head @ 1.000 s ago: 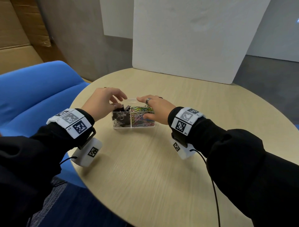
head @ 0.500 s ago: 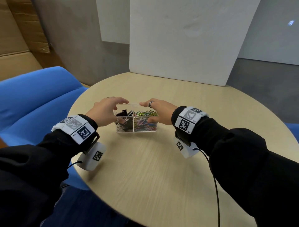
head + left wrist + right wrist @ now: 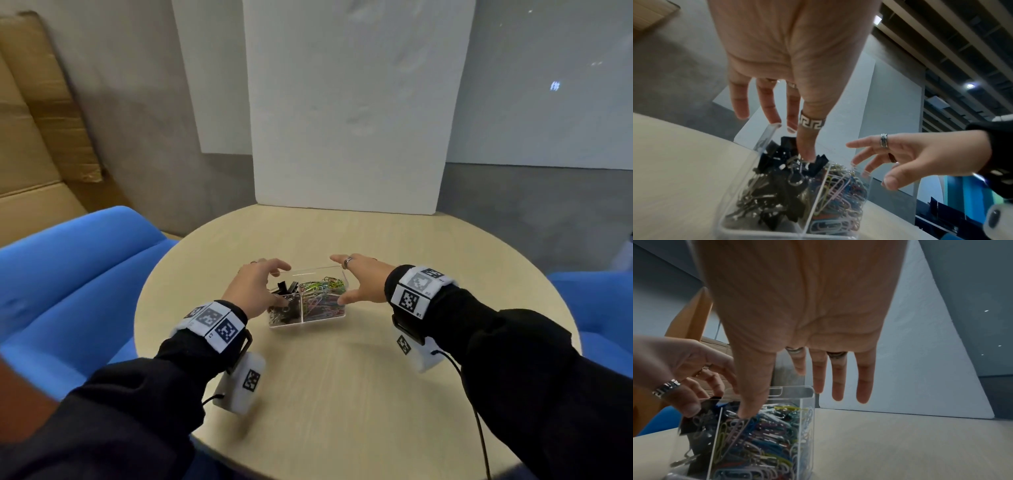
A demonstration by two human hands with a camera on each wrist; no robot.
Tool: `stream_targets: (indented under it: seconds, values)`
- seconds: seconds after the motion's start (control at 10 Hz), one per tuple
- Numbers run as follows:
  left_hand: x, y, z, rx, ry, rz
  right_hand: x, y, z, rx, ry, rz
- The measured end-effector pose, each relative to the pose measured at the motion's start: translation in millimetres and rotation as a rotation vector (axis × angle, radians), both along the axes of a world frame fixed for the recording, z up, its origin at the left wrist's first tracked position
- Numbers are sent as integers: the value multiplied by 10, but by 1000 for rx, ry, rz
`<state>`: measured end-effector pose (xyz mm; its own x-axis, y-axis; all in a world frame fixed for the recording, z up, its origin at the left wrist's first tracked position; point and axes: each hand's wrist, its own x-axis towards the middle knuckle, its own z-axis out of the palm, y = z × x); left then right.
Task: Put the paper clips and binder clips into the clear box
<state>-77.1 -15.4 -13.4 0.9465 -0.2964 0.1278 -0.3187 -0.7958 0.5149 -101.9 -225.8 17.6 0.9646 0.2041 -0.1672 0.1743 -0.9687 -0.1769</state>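
Observation:
A clear box (image 3: 308, 273) with two compartments stands on the round wooden table (image 3: 342, 394). Black binder clips (image 3: 284, 287) fill its left half and coloured paper clips (image 3: 323, 298) its right half. My left hand (image 3: 270, 284) arches over the left end with fingers spread. In the left wrist view its thumb tip rests on the binder clips (image 3: 777, 186). My right hand (image 3: 346, 279) is spread at the right end. In the right wrist view its thumb tip touches the paper clips (image 3: 766, 443), and its fingers (image 3: 838, 386) stretch straight past the far wall. Neither hand holds anything.
A white foam board (image 3: 352, 120) leans upright at the table's far edge. Blue seats flank the table at left (image 3: 68, 274) and right (image 3: 596, 308). Cardboard boxes (image 3: 30, 137) stand at the back left. The tabletop around the box is bare wood.
Both hands have spread wider and drawn slightly apart over the box. The head view has tilted upward. The box has stayed in place.

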Motion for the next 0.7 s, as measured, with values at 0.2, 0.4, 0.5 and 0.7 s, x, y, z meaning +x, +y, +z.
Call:
stream_targets:
  seconds: [0.2,0.4,0.5,0.7]
  values:
    - [259,-132,9,-11,-14,-37,201,-213,-32,118,-48,-29]
    - [670,-294,-9,40,8,-68,572,-406,-42,172,-21,-55]
    - [844,-347,33,67,70,-107,694,-489,-7,184,64,-60]
    - [1086,-476,523,271,363,-175,922,-621,508,192,214,-69]
